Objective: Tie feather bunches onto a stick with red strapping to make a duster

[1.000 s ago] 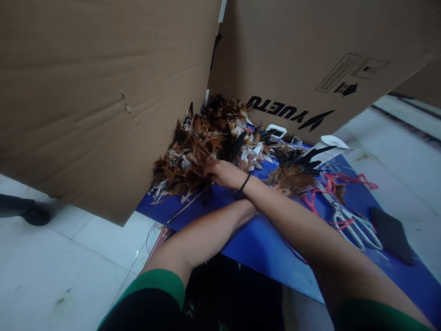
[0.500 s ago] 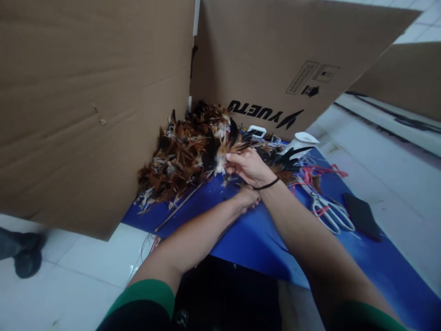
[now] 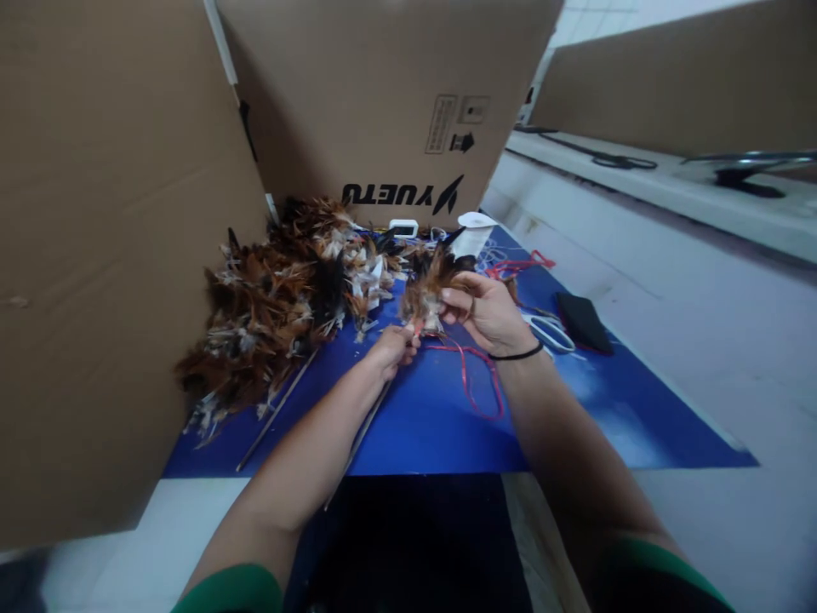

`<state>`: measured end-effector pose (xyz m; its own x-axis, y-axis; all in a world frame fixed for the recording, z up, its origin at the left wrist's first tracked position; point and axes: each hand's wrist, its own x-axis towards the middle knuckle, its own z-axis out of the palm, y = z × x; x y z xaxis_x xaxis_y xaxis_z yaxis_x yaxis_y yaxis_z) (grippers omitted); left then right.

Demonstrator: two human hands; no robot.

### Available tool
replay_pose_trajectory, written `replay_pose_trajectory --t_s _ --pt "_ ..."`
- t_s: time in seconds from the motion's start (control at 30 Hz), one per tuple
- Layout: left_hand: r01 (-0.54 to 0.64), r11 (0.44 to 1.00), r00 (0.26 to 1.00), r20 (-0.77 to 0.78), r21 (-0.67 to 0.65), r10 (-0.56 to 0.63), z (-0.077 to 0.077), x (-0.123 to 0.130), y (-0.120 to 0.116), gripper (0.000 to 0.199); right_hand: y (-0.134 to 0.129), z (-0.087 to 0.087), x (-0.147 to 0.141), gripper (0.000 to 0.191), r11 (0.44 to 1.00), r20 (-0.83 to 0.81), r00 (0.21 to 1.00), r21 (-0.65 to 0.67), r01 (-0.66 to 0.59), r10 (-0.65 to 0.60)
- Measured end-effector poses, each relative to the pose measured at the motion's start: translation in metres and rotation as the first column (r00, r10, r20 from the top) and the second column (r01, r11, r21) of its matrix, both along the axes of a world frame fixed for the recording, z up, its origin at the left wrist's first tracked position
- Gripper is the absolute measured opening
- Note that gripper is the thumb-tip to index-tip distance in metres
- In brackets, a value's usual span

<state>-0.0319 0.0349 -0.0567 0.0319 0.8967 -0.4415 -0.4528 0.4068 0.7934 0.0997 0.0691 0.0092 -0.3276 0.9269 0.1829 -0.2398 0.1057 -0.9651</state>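
My left hand (image 3: 394, 351) is closed round a thin stick (image 3: 368, 419), near its feathered end. My right hand (image 3: 488, 313), with a black band at the wrist, pinches brown and black feathers (image 3: 429, 285) against that end. Pink string (image 3: 465, 375) trails from the feathers and loops over the blue tabletop (image 3: 440, 438). To the left lies a large heap of brown feathers (image 3: 268, 298) with white quill ends. Another thin stick (image 3: 277, 412) rests beside the heap.
Tall cardboard panels (image 3: 376, 94) stand at the left and back. A white roll (image 3: 473, 234), a small white device (image 3: 403, 228), scissors (image 3: 550, 334), more pink string (image 3: 523, 266) and a black pouch (image 3: 583, 322) lie on the table.
The view has turned right. My left hand has come up from beneath my right wrist, with the stick and pink string now visible. My right hand has brought feathers from the heap to the stick.
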Motion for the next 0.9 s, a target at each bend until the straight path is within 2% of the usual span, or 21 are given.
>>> replay_pose_trajectory --t_s 0.13,0.37,0.57,0.73,0.9 --pt "0.039 0.999 0.999 -0.025 0.015 -0.039 0.005 -0.003 -0.001 0.028 0.004 -0.018 0.018 0.031 0.997 -0.034 0.998 -0.054 0.051 -0.053" --pt "0.050 0.998 0.998 -0.050 0.029 -0.048 0.007 -0.005 0.000 0.021 0.006 -0.034 0.013 0.022 0.992 0.006 0.999 -0.116 -0.050 0.051" --pt "0.052 0.998 0.996 -0.074 0.047 -0.048 0.007 -0.004 -0.001 0.016 0.006 -0.045 0.008 0.028 0.993 0.008 0.993 -0.029 -0.113 0.114" --pt "0.078 0.994 0.995 -0.071 0.076 -0.073 0.008 -0.004 -0.001 0.014 0.008 -0.053 0.003 0.021 0.999 0.005 0.999 -0.021 -0.033 0.033" --pt "0.116 0.988 0.990 -0.088 0.101 -0.108 0.007 -0.006 0.000 0.013 0.006 -0.051 -0.002 0.017 0.998 0.014 1.000 -0.070 -0.005 0.006"
